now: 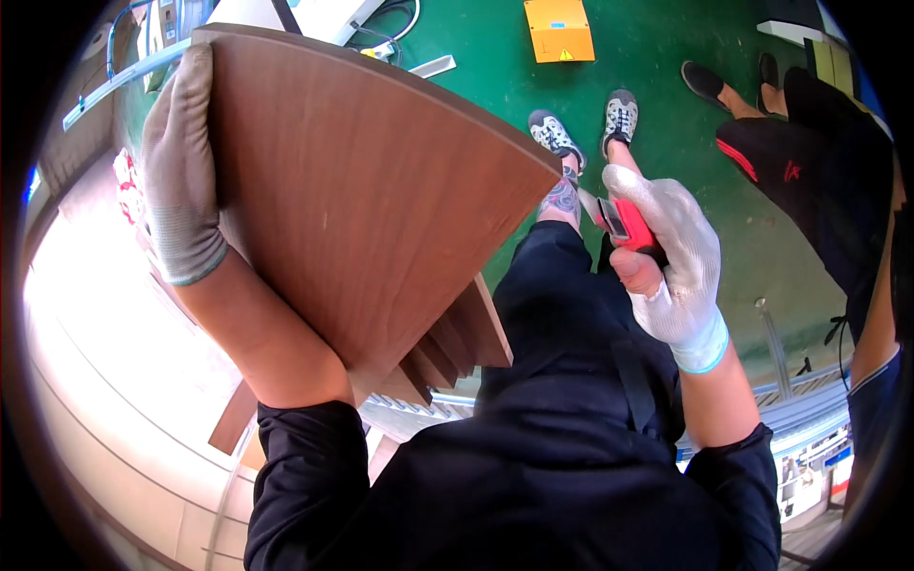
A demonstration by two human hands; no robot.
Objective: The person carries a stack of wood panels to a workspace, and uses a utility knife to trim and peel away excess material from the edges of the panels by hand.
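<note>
Left hand [181,171], gloved, grasps the far left edge of a brown board [371,190], fingers lying along it near the upper left corner. Right hand [681,243], also gloved, is closed around a red tool [636,226] with a metal piece at its front.

Key relation: board lies to the left of the right hand, its pointed right corner aimed at the tool. A gap shows between corner and tool; true depth cannot be told. Far edge slants from the left hand down to that corner. Long axis uncertain: lens bends the edges, and the left forearm [267,333] covers the lower left part. Left hand is nearer, being on the board; right hand stands apart from it.

Around: more brown boards [476,338] show below the near edge; orange box [562,29] on the green floor [476,105]; co-worker [790,181] at far right. Wearer's legs [562,305] lie beneath the gap between the hands.
</note>
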